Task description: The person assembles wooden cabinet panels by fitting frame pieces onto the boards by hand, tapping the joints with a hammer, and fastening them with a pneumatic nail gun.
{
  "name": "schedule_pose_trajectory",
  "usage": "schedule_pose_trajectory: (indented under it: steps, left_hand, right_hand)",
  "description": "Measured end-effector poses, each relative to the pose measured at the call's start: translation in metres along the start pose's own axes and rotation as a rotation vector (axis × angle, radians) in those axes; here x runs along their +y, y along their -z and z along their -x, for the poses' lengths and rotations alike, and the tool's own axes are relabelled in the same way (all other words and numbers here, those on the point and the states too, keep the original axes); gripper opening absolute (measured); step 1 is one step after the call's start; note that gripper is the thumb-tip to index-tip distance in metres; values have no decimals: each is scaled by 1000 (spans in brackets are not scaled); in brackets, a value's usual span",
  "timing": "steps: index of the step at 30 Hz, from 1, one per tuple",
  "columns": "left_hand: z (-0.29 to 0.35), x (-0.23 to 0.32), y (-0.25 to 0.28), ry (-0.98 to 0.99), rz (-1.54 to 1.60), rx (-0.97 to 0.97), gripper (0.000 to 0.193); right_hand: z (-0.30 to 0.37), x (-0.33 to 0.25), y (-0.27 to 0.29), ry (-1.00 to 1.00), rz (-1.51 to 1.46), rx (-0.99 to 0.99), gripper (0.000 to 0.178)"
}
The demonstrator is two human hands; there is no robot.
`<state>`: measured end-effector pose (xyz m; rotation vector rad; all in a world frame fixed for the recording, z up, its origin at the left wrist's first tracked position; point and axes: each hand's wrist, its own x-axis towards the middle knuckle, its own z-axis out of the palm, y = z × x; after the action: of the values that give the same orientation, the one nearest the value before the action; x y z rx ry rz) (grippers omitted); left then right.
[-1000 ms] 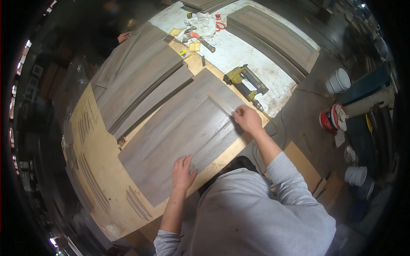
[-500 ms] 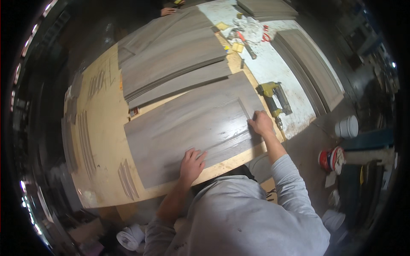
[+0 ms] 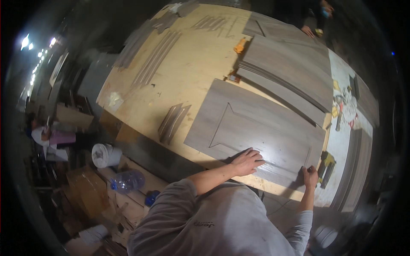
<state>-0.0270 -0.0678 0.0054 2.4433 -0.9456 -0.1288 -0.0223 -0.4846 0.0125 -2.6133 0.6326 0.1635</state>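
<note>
From the head view, your left hand (image 3: pixel 247 162) lies spread flat on the grey door panel (image 3: pixel 256 132), and your right hand (image 3: pixel 310 176) now curls over its near corner. The panel rests on the plywood surface (image 3: pixel 188 77), turned since a moment ago, just beside the stacked panels (image 3: pixel 290 72).

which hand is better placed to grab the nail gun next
Right, probably. The right hand grips the panel at its corner, right beside the nail gun; the left hand lies flat farther along the panel.
</note>
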Motion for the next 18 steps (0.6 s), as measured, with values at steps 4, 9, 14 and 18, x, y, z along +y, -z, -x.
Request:
schedule_pose_trajectory:
  steps: [4,9,14,18]
  left_hand:
    - [42,-30,51,119,124,199,49]
    - [174,-138,120,786,-37,421,61]
    - [279,-190,162,982,-114,316,67]
    - [278,-205,172,987,-36,228,66]
  right_hand:
    - [9,-6,-19,191,-134,336,63]
    - [42,-120,-31,322,-149,294,50]
    - [76,-263,-74,545,-262,178,46]
    - [106,-352,-106,719,-264,49,44]
